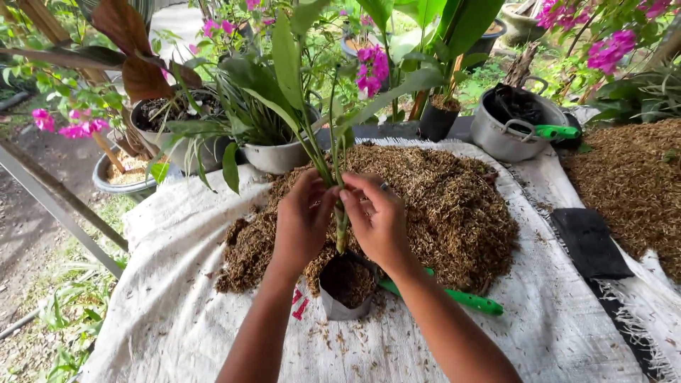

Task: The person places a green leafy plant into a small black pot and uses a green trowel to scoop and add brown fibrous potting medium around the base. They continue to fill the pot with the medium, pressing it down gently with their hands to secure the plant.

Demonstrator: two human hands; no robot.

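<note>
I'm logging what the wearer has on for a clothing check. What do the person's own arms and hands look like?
Both forearms are bare, with no sleeves or gloves in view. The right hand wears a ring on one of its fingers. The left hand shows no ring or watch.

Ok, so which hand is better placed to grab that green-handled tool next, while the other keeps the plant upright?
Probably the right hand. The green-handled tool lies on the white cloth just under the right forearm, beside the small pot. The left hand sits on the far side and already grips the plant stem.
</note>
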